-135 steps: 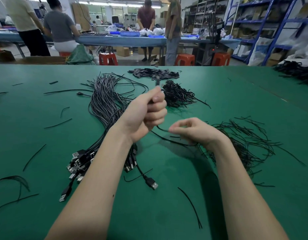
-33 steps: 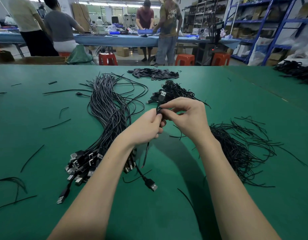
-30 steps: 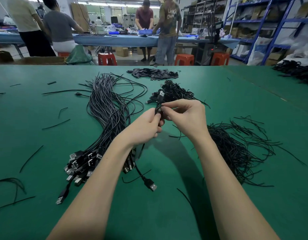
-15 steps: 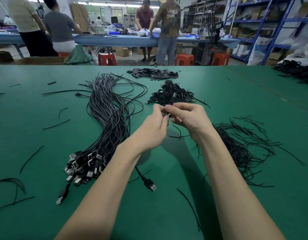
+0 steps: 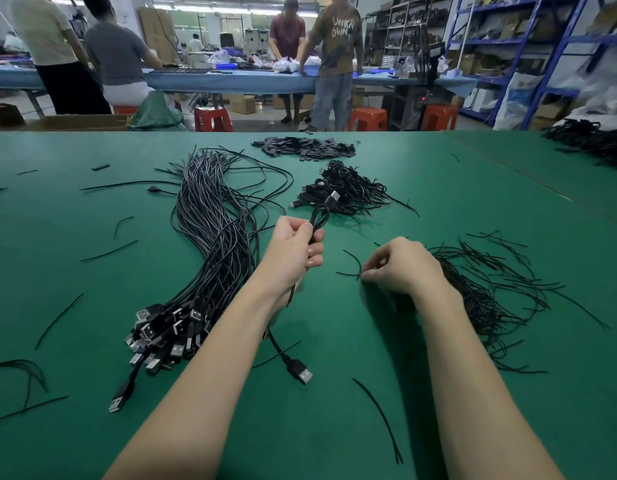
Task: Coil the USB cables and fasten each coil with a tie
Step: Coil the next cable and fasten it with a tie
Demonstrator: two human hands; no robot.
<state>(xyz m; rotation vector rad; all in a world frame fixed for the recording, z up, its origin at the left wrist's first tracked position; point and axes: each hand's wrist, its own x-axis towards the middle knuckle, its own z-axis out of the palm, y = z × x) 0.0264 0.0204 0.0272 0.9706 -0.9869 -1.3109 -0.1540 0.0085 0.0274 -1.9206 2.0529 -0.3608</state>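
My left hand (image 5: 293,251) is closed around a coiled black USB cable (image 5: 319,216); its loop and plug stick up above my fist, and a loose end hangs below my wrist. My right hand (image 5: 400,265) rests low on the green table (image 5: 438,188), fingertips pinched on a thin black tie (image 5: 352,268) at the edge of the loose tie pile (image 5: 490,289). A long bundle of uncoiled USB cables (image 5: 213,244) lies to the left, plugs toward me. Finished coils (image 5: 348,192) are heaped beyond my hands.
A single USB plug (image 5: 300,372) lies near my left forearm. Stray ties are scattered over the table. A heap of small black pieces (image 5: 303,147) sits at the far edge. More cables (image 5: 594,140) lie far right. People work at a blue bench behind.
My hands were together on the coil; now the right hand has let go and dropped right to the tie pile. The left hand alone holds the coil upright.
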